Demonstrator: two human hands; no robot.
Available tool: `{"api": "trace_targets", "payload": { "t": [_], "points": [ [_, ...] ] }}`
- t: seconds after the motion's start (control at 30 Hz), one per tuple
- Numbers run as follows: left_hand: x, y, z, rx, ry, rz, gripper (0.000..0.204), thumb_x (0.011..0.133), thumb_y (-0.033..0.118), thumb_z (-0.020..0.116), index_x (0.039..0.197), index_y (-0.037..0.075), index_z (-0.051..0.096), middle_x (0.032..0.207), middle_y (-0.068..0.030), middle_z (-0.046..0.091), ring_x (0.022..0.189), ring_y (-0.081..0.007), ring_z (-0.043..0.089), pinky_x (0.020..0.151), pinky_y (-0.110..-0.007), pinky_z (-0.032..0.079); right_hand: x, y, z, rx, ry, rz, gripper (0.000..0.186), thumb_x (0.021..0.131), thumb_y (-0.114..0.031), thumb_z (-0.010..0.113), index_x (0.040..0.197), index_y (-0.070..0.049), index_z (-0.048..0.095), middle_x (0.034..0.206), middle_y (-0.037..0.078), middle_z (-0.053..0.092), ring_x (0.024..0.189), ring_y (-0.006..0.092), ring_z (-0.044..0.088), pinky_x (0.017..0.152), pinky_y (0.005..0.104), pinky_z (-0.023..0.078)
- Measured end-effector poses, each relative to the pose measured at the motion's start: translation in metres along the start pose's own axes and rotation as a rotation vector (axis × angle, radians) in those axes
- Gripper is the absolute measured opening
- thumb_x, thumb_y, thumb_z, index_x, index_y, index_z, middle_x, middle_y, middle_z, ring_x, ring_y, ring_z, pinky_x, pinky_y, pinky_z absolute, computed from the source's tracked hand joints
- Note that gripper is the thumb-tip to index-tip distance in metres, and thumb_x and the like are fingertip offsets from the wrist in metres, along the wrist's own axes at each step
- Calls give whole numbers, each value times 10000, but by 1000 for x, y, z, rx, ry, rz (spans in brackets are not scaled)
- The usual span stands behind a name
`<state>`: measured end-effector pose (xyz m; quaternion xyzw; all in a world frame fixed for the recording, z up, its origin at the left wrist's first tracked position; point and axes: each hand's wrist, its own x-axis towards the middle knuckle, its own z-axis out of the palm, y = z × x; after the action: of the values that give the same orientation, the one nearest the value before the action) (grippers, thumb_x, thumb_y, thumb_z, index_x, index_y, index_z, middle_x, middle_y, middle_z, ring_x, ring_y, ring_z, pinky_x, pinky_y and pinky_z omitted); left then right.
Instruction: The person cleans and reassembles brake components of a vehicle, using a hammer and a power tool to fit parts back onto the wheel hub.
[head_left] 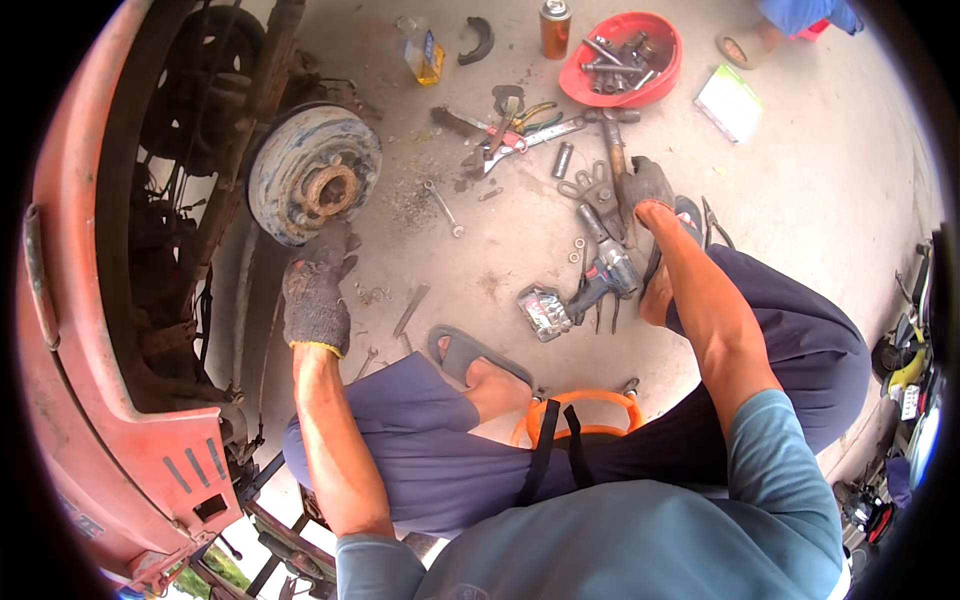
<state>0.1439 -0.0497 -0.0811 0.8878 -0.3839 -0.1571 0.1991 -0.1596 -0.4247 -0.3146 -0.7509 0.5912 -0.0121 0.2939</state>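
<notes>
The left hand (317, 300), in a dark knit glove with a yellow cuff edge, reached to the near side of a worn round drum (280, 165), which sat on the underside of the red vehicle (130, 440) along the left edge of the floor (800, 170); its fingers blended with dark grey shapes under the drum, so I could not tell whether they were closed or held anything; a rusty hub (333, 190) stood out from the drum's middle. The right hand (648, 185), also gloved, was curled against the handle of a hammer (617, 160), whose head pointed toward the floor's far edge; I could not tell whether the fingers wrapped fully round the handle. Just left of the hammer lay a metal puller (588, 188) and a short socket (563, 160); nearer the person, a cordless impact wrench (608, 275) lay on its side, a long socket on its nose. An open-ended wrench (443, 208) lay between the drum and those tools; beyond it was a heap of pliers (533, 115) with an adjustable wrench (550, 135). Toward the floor's far edge stood an orange can (555, 32); beside it an upturned red helmet (672, 58) held metal sockets (622, 68); near the far right corner were a white and green box (728, 103) and another person's blue clothing (812, 14).
</notes>
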Motion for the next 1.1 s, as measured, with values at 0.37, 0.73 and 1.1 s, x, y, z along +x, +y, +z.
{"api": "trace_targets", "payload": {
  "t": [0.37,0.73,1.1],
  "points": [
    [-13,59,-25,-539,12,-468,433,996,-43,414,1370,66,604,1333,-179,610,1193,-253,645,1023,-365,553,17,-6,23,-206,-125,116,418,836,-255,639,1161,5,669,1160,257,693,1120,413,664,945,476,524],
    [-17,36,-22,-241,56,-135,373,984,121,552,1321,-30,607,1289,-156,635,1198,-230,633,965,-355,565,-38,-28,-33,567,-397,63,336,869,-278,723,1065,-9,677,851,90,688,627,181,646,536,318,519],
    [-25,37,-9,-831,300,-388,389,991,244,623,1259,-38,642,1229,-137,659,1076,-224,654,911,-367,575,-200,-225,-110,1260,-855,-172,251,938,-262,672,1009,-34,595,666,20,568,496,132,557,407,314,449]
  ]
}}
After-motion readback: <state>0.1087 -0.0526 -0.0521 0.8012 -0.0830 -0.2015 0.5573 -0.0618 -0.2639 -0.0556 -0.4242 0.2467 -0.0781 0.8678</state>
